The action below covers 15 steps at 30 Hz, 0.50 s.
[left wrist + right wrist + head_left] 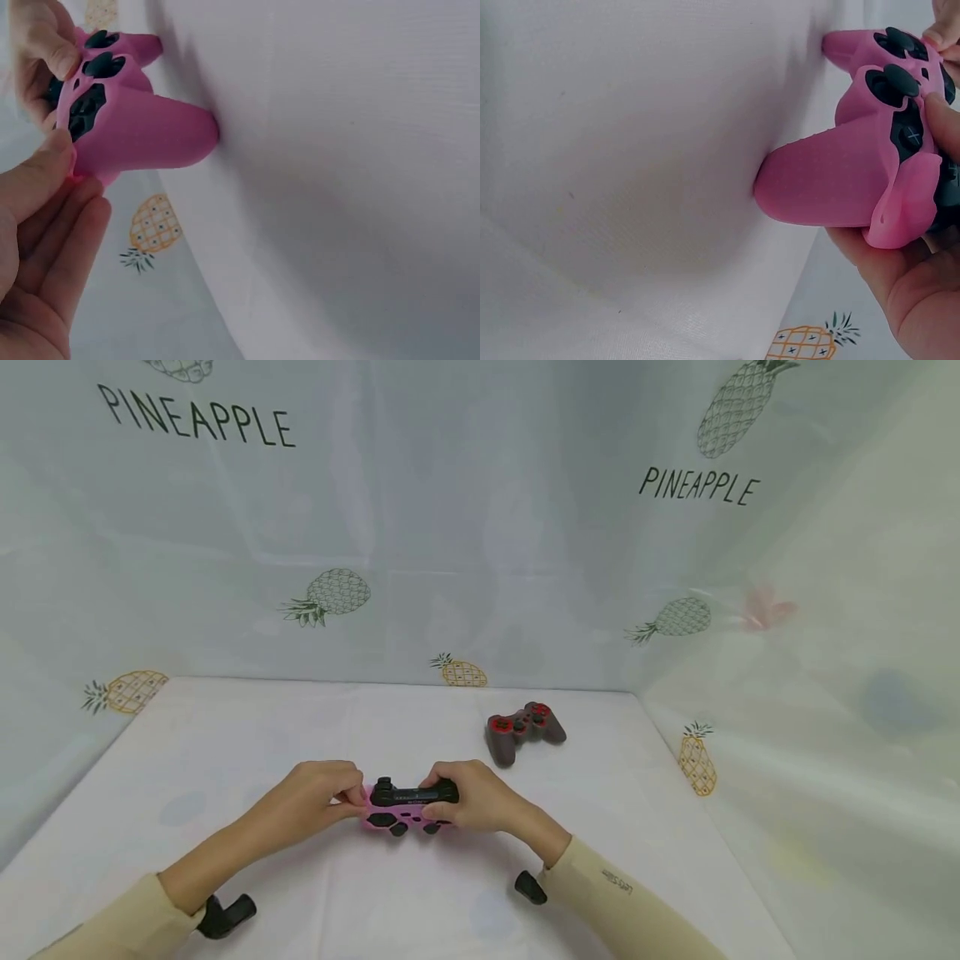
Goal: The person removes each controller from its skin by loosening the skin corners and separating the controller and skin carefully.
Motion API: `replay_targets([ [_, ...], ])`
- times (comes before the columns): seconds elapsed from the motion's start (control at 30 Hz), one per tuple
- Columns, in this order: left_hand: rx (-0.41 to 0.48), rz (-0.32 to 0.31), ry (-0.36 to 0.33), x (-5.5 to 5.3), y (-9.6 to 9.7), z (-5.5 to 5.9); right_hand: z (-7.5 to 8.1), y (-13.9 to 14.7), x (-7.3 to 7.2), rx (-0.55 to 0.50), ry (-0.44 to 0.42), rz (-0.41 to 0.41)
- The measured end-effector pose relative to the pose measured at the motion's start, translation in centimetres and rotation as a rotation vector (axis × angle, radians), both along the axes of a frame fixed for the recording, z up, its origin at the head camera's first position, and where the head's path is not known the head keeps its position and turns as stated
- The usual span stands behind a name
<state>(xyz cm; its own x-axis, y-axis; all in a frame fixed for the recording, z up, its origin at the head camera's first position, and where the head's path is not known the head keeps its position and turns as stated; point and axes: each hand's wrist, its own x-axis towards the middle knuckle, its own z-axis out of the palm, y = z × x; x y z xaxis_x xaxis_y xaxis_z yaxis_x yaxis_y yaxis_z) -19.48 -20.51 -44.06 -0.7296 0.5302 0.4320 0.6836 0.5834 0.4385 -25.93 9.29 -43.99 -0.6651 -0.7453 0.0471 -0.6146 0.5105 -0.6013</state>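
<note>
A black game controller sits partly inside a pink silicone cover, with its handles pointing toward the person and their tips at the tabletop. My left hand pinches the cover's edge at the controller's left end between thumb and fingers. At the other end, my right hand grips the controller, thumb on the button face and fingers behind and below. In the right wrist view, a loose flap of the cover is folded back at the near shoulder, baring the black side. The black top edge also shows uncovered in the head view.
A second controller, dark with red buttons, lies farther back to the right. White cloth covers the table. Pineapple-printed sheets hang behind and at the sides. Black wrist devices sit beneath both sleeves.
</note>
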Motion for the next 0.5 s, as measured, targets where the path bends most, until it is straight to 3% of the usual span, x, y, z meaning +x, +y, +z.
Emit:
replay_targets([
  [0.2, 0.097, 0.049, -0.327, -0.33, -0.02, 0.71, 0.08, 0.21, 0.06, 0.003, -0.008, -0.013],
  [0.4, 0.272, 0.175, -0.716, -0.23, -0.42, 0.38, 0.13, 0.08, 0.21, -0.01, -0.016, 0.0],
  [0.5, 0.32, 0.223, -0.836, -0.06, -0.11, 0.15, 0.27, 0.12, 0.28, -0.008, -0.015, -0.012],
])
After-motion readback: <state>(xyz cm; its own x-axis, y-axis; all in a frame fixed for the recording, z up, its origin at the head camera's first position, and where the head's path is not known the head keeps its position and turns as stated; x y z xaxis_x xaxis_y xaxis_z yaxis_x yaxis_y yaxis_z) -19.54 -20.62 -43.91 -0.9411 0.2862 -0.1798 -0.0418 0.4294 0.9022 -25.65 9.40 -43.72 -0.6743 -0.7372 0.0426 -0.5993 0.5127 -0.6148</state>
